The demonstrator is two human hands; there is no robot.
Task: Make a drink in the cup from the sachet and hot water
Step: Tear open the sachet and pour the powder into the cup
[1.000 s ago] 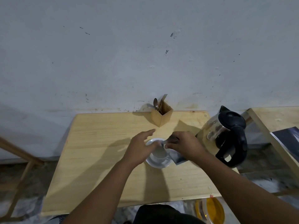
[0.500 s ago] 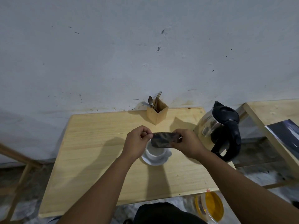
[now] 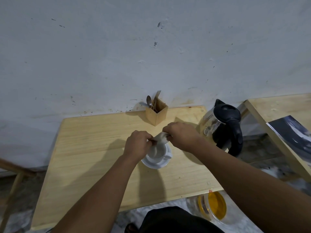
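Since the earlier frame the sachet (image 3: 161, 138) has swung from a flat, level strip stretched between both hands to a tilted pose, its pale face now showing and one end dipping toward the cup (image 3: 158, 151). That white cup stands on its saucer (image 3: 155, 163) near the middle of the counter (image 3: 94, 148), directly below the sachet, so the relation that counts is plain: the sachet's long axis slopes from upper right down to lower left, and its lower end hangs over the cup's mouth. Whether that end is already torn open cannot be told, since the packet is blurred. Both hands sit equally near, one at each end. At the lower end, the left hand (image 3: 137, 146) has its fingers curled tight and pinched on the packet, knuckles up, forearm reaching in from below. Higher up, the right hand (image 3: 180, 136) has its fingers closed on the upper end, wrist bent so the palm faces down. To my judgement the step in hand is tearing or tipping, and the powder should fall straight in if the low end stays over the rim. Just right of the hands stands the kettle (image 3: 222, 126), untouched, and the cutlery box (image 3: 156, 115) is behind, by the wall
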